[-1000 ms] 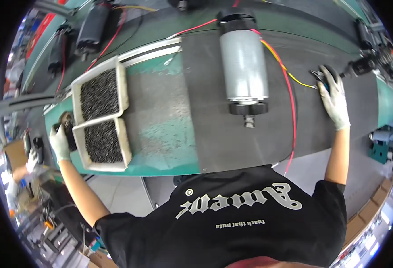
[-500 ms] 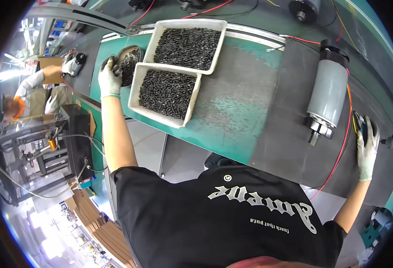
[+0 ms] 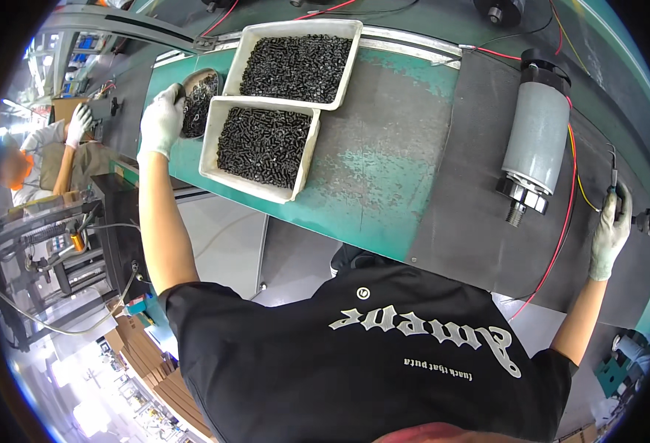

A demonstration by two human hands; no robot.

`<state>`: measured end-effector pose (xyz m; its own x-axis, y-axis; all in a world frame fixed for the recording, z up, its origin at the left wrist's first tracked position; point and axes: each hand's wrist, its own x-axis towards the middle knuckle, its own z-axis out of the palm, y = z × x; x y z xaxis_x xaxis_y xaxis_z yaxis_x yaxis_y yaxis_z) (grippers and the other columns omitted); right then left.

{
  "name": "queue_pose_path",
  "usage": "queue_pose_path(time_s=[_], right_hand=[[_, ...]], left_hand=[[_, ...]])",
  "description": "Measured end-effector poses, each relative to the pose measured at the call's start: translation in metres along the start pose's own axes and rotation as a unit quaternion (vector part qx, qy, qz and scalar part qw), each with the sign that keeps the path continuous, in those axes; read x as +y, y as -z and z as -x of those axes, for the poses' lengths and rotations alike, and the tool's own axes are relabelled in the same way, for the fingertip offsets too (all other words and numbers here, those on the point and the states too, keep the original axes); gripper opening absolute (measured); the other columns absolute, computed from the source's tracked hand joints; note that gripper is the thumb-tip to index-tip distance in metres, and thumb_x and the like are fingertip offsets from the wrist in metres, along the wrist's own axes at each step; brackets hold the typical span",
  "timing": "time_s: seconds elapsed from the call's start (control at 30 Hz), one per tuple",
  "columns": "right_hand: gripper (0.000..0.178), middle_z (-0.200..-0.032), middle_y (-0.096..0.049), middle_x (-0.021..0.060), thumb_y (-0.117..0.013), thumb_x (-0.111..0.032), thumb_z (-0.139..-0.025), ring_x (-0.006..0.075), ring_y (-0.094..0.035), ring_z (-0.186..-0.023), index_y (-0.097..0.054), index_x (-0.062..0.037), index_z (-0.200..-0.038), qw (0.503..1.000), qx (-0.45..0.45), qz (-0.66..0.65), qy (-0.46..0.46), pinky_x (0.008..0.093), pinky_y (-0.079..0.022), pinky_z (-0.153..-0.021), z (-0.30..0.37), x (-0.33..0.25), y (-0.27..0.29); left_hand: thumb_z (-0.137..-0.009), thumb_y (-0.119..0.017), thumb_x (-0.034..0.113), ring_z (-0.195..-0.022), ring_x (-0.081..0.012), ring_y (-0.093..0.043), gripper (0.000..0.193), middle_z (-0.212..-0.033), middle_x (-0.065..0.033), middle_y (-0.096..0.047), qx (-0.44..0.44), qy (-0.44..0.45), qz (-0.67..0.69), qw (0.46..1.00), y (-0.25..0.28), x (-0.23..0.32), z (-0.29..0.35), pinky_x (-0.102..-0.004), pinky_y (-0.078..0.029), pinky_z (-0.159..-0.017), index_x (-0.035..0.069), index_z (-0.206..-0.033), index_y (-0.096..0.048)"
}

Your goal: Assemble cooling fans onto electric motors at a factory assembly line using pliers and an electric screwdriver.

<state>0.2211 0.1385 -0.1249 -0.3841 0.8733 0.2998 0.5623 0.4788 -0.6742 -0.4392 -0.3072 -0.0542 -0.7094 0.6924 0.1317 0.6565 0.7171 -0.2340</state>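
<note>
My left hand [image 3: 162,122], in a white glove, is at the left rim of a small bowl [image 3: 201,103] of dark ring-like parts. Its fingers are curled together; whatever they hold, if anything, is hidden. My right hand [image 3: 611,232], also gloved, grips a slim hand tool [image 3: 614,179] whose thin, bent metal tip points away from me. A grey cylindrical motor [image 3: 537,136] with a black end cap and a threaded shaft lies to the left of that hand. Red and yellow wires [image 3: 570,184] run between the motor and my right hand.
Two white bins, a far one [image 3: 354,66] and a near one [image 3: 306,159], hold many small black cylindrical parts. A metal rail [image 3: 410,48] crosses behind them. Another motor [image 3: 498,11] stands at the far edge. At far left a co-worker's gloved hand [image 3: 81,122] shows.
My left hand has drawn slightly left and nearer, off the bowl's contents. The tool in my right hand now points away, its bent tip showing. The co-worker's hand has left a motor.
</note>
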Motion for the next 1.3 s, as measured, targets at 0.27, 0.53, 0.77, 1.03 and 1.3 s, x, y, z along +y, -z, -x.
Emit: queue_pose_path(time_s=[0.27, 0.53, 0.77, 1.03, 1.3], right_hand=[[0.037, -0.123, -0.060, 0.0073, -0.063, -0.011, -0.094, 0.0133, -0.055, -0.111, -0.058, 0.0000, -0.129, 0.999, -0.020, -0.020, -0.035, 0.0272, -0.040, -0.099, 0.004, -0.056, 0.007], [0.050, -0.115, -0.064, 0.0166, -0.071, -0.010, -0.070, 0.0274, -0.061, -0.098, -0.065, 0.0012, -0.119, 0.958, -0.057, 0.008, 0.281, 0.0354, -0.048, -0.091, 0.000, -0.180, 0.010], [0.055, -0.105, -0.063, 0.0170, -0.068, -0.013, -0.056, 0.0276, -0.062, -0.095, -0.072, -0.0002, -0.109, 0.883, -0.068, 0.162, 0.436, 0.0374, -0.053, -0.078, -0.018, -0.217, 0.014], [0.055, -0.096, -0.064, 0.0146, -0.072, -0.024, -0.065, 0.0292, -0.062, -0.089, -0.071, -0.0140, -0.118, 0.904, -0.177, 0.239, 0.307, 0.0376, -0.052, -0.078, -0.020, -0.260, 0.043], [0.059, -0.103, -0.063, 0.0167, -0.067, -0.011, -0.053, 0.0269, -0.062, -0.094, -0.073, -0.0040, -0.111, 0.867, -0.099, 0.180, 0.454, 0.0375, -0.054, -0.080, -0.031, -0.203, 0.027]], left_hand=[[-0.089, -0.058, 0.017, -0.095, -0.0378, -0.063, 0.021, -0.103, -0.0186, -0.066, 0.003, -0.038, -0.068, 0.997, 0.022, 0.025, 0.009, -0.0440, -0.050, -0.083, 0.006, -0.106, -0.062], [-0.087, -0.063, 0.015, -0.075, -0.0116, -0.064, 0.023, -0.087, -0.0109, -0.068, -0.084, -0.044, 0.749, 0.656, 0.136, 0.297, 0.068, -0.0238, -0.050, -0.065, -0.006, -0.096, -0.062], [-0.091, -0.059, 0.013, -0.063, -0.0107, -0.056, 0.016, -0.084, -0.0080, -0.060, -0.306, -0.148, 0.879, 0.335, 0.140, 0.376, 0.085, -0.0201, -0.040, -0.054, -0.001, -0.095, -0.053], [-0.088, -0.059, 0.007, -0.062, -0.0084, -0.056, 0.011, -0.077, -0.0057, -0.058, -0.291, -0.143, 0.835, 0.444, 0.156, 0.381, 0.080, -0.0186, -0.042, -0.055, -0.001, -0.095, -0.054], [-0.089, -0.058, 0.007, -0.065, -0.0074, -0.056, 0.012, -0.077, -0.0047, -0.058, -0.289, -0.149, 0.779, 0.536, 0.164, 0.385, 0.078, -0.0194, -0.043, -0.056, -0.002, -0.095, -0.055]])
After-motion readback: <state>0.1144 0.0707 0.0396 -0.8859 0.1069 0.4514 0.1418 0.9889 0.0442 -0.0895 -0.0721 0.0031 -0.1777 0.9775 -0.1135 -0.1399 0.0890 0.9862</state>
